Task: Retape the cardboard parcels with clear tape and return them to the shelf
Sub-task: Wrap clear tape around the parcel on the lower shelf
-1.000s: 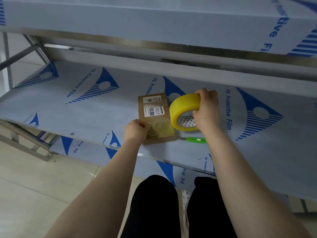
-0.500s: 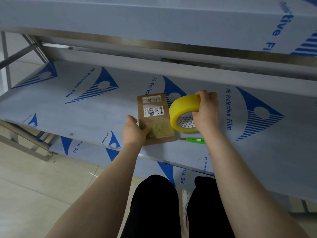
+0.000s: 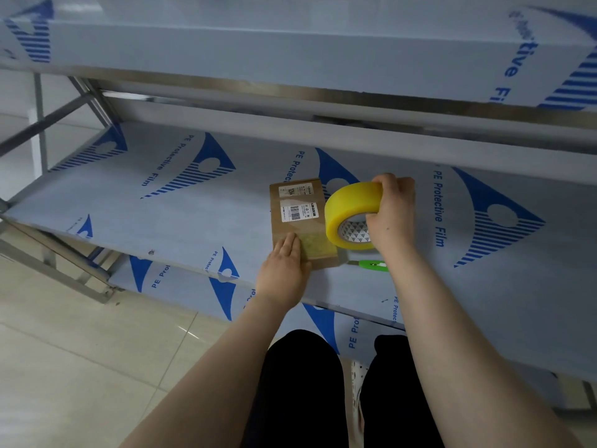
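item count: one cardboard parcel (image 3: pixel 295 221), one tape roll (image 3: pixel 353 205), one cutter (image 3: pixel 373 265), two hands.

parcel: lies flat on the middle shelf (image 3: pixel 129 221), its near end under the left hand (image 3: pixel 284 270). it carries two white labels (image 3: pixel 298 212). the one farther from the left hand has large dark characters, not read with certainty. the nearer one has a barcode and small print too fine to read. a yellowish patch of tape covers the parcel's near end, just right of the left fingers.

left hand: fingers straight and held together, pressed flat on the parcel's near left corner.

right hand (image 3: pixel 392 215): fingers curled over the top of the tape roll, thumb at its core. the roll is yellow and stands on edge just left of this hand, at the parcel's right edge. the core bears a pattern of small triangles. whether a strip runs from roll to parcel cannot be told.

cutter: green, lying on the shelf just beneath the right wrist, apart from the parcel.

writing: the shelf film (image 3: pixel 438 208) repeats "pe protective film" in blue with blue striped triangles. three tiers show this film.
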